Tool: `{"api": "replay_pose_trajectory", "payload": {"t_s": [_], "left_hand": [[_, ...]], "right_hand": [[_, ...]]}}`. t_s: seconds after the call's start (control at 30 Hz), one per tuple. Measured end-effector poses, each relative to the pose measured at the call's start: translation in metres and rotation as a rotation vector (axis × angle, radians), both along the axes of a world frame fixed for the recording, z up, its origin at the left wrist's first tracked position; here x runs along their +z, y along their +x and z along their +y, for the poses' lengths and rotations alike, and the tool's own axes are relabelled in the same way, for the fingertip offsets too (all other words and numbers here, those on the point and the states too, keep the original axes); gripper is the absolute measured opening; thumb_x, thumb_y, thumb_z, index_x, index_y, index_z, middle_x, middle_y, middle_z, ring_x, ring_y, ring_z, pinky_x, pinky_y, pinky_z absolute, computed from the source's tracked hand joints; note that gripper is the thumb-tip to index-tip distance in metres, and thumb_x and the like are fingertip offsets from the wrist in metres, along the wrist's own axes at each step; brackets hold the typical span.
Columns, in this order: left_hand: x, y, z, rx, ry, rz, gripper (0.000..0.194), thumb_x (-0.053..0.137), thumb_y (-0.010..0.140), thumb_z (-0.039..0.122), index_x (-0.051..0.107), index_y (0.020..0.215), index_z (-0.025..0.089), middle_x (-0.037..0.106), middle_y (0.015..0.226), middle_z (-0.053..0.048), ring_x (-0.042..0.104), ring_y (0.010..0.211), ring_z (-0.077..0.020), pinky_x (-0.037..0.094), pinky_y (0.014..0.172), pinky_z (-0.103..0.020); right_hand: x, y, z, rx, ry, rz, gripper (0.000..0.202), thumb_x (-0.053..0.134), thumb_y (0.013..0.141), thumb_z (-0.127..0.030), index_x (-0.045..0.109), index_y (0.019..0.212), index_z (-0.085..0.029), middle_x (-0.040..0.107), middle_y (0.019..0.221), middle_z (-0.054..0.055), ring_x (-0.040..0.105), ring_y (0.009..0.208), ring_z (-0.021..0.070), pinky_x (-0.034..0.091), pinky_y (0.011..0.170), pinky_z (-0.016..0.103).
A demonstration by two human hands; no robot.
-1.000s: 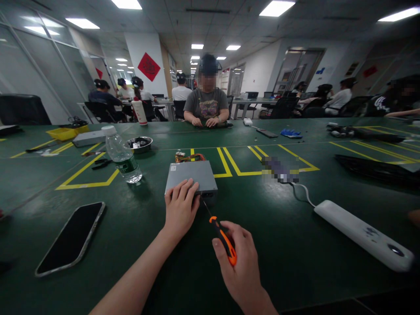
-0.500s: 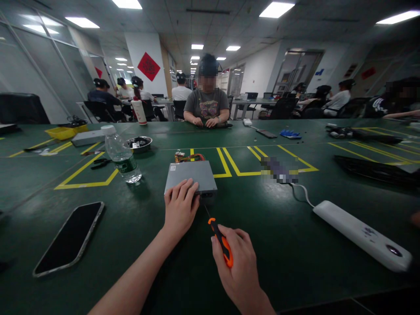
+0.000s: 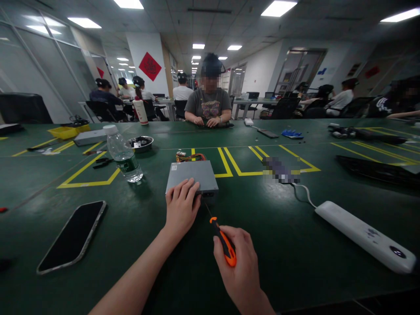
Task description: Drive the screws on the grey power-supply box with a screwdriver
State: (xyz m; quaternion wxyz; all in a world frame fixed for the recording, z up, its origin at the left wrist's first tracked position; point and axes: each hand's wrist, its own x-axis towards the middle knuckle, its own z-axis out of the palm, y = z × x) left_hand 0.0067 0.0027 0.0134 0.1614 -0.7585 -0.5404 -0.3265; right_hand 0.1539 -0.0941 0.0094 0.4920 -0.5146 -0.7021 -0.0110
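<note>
A grey metal box (image 3: 193,171) with a socket on its front side lies on the green table, and a bundle of coloured wires (image 3: 190,157) sits behind it. My left hand (image 3: 182,205) rests on the box's front left part, fingers spread over its top and the thumb at the front edge. My right hand (image 3: 239,258) is closed around an orange and black screwdriver (image 3: 223,243). Its thin shaft points up and left to the front side of the box, near my left thumb. Whether the tip touches the box cannot be made out.
A water bottle (image 3: 124,155), a metal bowl (image 3: 141,144) and a phone (image 3: 72,236) are on the left. A white power bank (image 3: 364,236) with a cable lies on the right. Across the green table (image 3: 157,280) sits a person (image 3: 208,105), hands on the far edge.
The whole view has shifted slightly, so the things appear a little further right. Both hands keep their places at the box and on the screwdriver.
</note>
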Motion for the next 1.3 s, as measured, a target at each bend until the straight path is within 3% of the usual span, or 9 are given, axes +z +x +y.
{"api": "replay_pose_trajectory", "payload": {"t_s": [0.13,0.33,0.6,0.8,1.03,1.2,1.3], "left_hand": [[0.0002,0.0001,0.0001,0.007,-0.018,0.009,0.031,0.044,0.087,0.027,0.051,0.117,0.025,0.053,0.128,-0.005,0.045,0.118,-0.0231,0.029,0.093,-0.042],[-0.0001,0.0002,0.0002,0.006,-0.015,0.007,0.031,0.045,0.087,0.028,0.050,0.118,0.024,0.053,0.128,-0.005,0.044,0.119,-0.0225,0.028,0.094,-0.042],[-0.0002,0.0002,0.0001,0.004,-0.010,0.011,0.032,0.045,0.087,0.026,0.051,0.118,0.024,0.053,0.127,-0.006,0.045,0.118,-0.0233,0.029,0.093,-0.042],[-0.0010,0.0004,0.0003,-0.003,0.010,-0.003,0.033,0.047,0.085,0.025,0.052,0.117,0.025,0.054,0.126,-0.007,0.046,0.117,-0.0248,0.030,0.092,-0.043],[0.0010,0.0006,-0.0003,-0.002,-0.005,0.010,0.032,0.045,0.086,0.026,0.051,0.118,0.025,0.054,0.126,-0.006,0.046,0.117,-0.0240,0.029,0.093,-0.042],[0.0007,0.0012,0.0001,0.002,0.007,0.000,0.032,0.047,0.085,0.025,0.052,0.117,0.026,0.055,0.125,-0.006,0.047,0.116,-0.0241,0.030,0.092,-0.042],[0.0002,0.0013,0.0005,-0.006,0.015,-0.005,0.033,0.047,0.085,0.025,0.052,0.118,0.025,0.055,0.125,-0.007,0.047,0.116,-0.0243,0.029,0.092,-0.043]], "right_hand": [[-0.0023,0.0008,0.0009,-0.030,0.034,-0.053,0.014,0.050,0.081,-0.017,0.056,0.094,-0.020,0.054,0.076,0.002,0.054,0.069,0.0150,0.046,0.066,0.031],[-0.0013,0.0026,0.0009,-0.032,0.005,-0.015,0.026,0.052,0.084,-0.036,0.051,0.103,-0.018,0.061,0.083,0.004,0.058,0.073,0.0167,0.047,0.069,0.033],[-0.0030,-0.0027,-0.0001,0.013,0.036,-0.142,0.021,0.047,0.079,-0.012,0.058,0.094,-0.022,0.055,0.070,-0.001,0.055,0.067,0.0137,0.044,0.073,0.035],[0.0019,-0.0009,0.0001,0.008,-0.007,-0.038,0.025,0.055,0.080,-0.031,0.052,0.101,-0.018,0.061,0.081,0.003,0.058,0.072,0.0165,0.046,0.072,0.036],[-0.0017,0.0004,0.0011,0.004,0.015,-0.085,0.020,0.048,0.080,-0.014,0.058,0.097,-0.020,0.056,0.076,0.002,0.056,0.071,0.0151,0.046,0.068,0.032],[0.0034,0.0015,0.0014,-0.011,0.008,-0.028,0.021,0.052,0.081,-0.029,0.054,0.100,-0.019,0.061,0.082,0.004,0.058,0.074,0.0168,0.047,0.070,0.034],[0.0026,0.0010,0.0009,0.006,-0.022,-0.001,0.017,0.048,0.084,-0.025,0.052,0.099,-0.019,0.063,0.081,0.002,0.060,0.070,0.0150,0.047,0.071,0.033]]}}
